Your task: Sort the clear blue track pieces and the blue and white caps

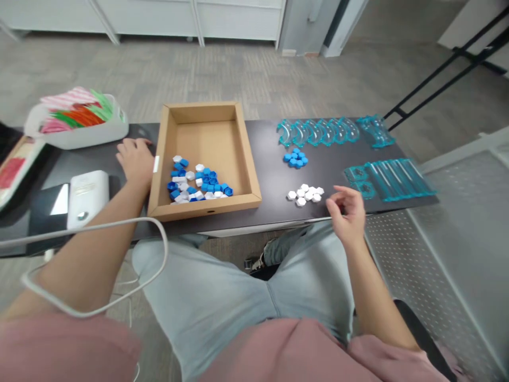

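The left hand (135,159) lies palm down on the dark bench (270,170), fingers loosely spread and gripping nothing, right against the left wall of a cardboard tray (207,204). The tray sits open side up, its walls roughly square to the bench's front edge. Inside it, a heap of mixed blue and white hexagon pieces (196,184) is gathered toward the near wall, and the far half of its floor is bare.

The right hand (347,208) hovers at the front edge of the bench, fingers curled inward with thumb and forefinger close together; I cannot tell whether a piece is pinched between them. Just to its left lies a small cluster of white hexagon pieces (305,194), flat on the bench, its long axis running left to right along the front edge. Farther back is a tighter cluster of blue hexagon pieces (296,158).

Along the rear edge, curved teal plastic pieces (318,131) overlap in a row running left to right. Straight teal pieces (392,179) lie side by side at the right end. On the left stand a white tub of coloured strips (77,119) and a white device (87,196), with a white cable (99,228) crossing the left forearm.
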`<control>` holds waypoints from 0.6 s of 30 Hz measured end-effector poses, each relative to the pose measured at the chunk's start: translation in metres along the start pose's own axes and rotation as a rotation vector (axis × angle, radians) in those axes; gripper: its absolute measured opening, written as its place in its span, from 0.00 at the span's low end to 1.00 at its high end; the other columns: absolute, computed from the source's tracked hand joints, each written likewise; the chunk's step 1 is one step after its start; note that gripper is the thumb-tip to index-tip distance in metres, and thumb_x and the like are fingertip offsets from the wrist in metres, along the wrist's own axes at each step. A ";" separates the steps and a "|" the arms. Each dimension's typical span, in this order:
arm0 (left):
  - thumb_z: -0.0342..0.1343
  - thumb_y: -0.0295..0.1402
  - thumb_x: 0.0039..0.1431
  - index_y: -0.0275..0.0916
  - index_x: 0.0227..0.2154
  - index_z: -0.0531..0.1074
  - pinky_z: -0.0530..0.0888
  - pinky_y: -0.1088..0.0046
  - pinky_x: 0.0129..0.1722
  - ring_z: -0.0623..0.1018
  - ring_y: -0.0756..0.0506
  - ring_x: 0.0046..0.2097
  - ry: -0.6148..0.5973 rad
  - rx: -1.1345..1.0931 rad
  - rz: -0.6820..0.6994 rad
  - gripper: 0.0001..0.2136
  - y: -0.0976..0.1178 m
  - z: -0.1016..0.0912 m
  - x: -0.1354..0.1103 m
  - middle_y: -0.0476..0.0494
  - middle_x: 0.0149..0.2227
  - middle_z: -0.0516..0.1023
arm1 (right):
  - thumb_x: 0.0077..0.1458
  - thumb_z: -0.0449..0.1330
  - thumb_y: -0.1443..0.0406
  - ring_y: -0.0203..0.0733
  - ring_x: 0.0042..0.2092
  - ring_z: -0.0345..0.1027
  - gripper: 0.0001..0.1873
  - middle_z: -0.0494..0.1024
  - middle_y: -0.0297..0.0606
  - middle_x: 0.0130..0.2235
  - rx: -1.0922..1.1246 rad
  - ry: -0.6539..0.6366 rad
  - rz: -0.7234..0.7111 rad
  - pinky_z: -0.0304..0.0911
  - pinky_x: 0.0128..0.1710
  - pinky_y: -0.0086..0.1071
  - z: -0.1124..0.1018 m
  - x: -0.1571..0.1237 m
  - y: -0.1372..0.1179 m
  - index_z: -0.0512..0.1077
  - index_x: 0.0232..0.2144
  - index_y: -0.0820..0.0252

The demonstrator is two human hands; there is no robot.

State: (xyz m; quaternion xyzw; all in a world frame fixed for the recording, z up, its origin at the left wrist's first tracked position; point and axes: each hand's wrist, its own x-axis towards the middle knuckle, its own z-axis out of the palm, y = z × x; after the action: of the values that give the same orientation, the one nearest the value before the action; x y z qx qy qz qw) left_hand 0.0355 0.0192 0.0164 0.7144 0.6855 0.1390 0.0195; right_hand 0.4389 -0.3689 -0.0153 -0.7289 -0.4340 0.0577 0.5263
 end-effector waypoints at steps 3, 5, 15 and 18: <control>0.38 0.34 0.76 0.31 0.68 0.74 0.66 0.42 0.72 0.67 0.23 0.73 -0.029 -0.008 0.015 0.28 0.001 -0.003 -0.002 0.17 0.72 0.69 | 0.65 0.68 0.59 0.47 0.29 0.66 0.10 0.76 0.33 0.31 0.051 0.004 -0.145 0.62 0.31 0.43 0.016 0.017 -0.022 0.78 0.48 0.45; 0.38 0.34 0.77 0.30 0.69 0.73 0.64 0.43 0.73 0.66 0.24 0.73 -0.040 -0.010 0.017 0.28 0.001 -0.004 -0.003 0.18 0.72 0.68 | 0.67 0.67 0.60 0.44 0.29 0.66 0.06 0.76 0.32 0.30 0.084 -0.160 -0.273 0.63 0.32 0.40 0.037 0.037 -0.052 0.80 0.46 0.48; 0.46 0.35 0.73 0.37 0.66 0.77 0.69 0.46 0.72 0.70 0.23 0.73 0.026 -0.013 0.037 0.25 -0.001 0.001 -0.005 0.20 0.71 0.73 | 0.65 0.67 0.64 0.51 0.50 0.79 0.16 0.88 0.47 0.50 -0.196 -0.992 -0.542 0.70 0.56 0.40 0.292 0.145 -0.189 0.84 0.52 0.64; 0.48 0.35 0.73 0.39 0.66 0.77 0.69 0.45 0.71 0.71 0.23 0.73 0.032 -0.011 0.036 0.25 -0.003 0.004 -0.003 0.20 0.70 0.74 | 0.69 0.65 0.65 0.49 0.51 0.81 0.18 0.89 0.49 0.52 -0.269 -1.053 -0.455 0.70 0.54 0.37 0.347 0.146 -0.191 0.83 0.56 0.68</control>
State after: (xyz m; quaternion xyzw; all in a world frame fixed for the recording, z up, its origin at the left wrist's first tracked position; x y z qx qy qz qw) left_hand 0.0336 0.0175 0.0110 0.7243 0.6719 0.1542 0.0100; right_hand 0.2318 -0.0051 0.0428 -0.5511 -0.7860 0.2418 0.1419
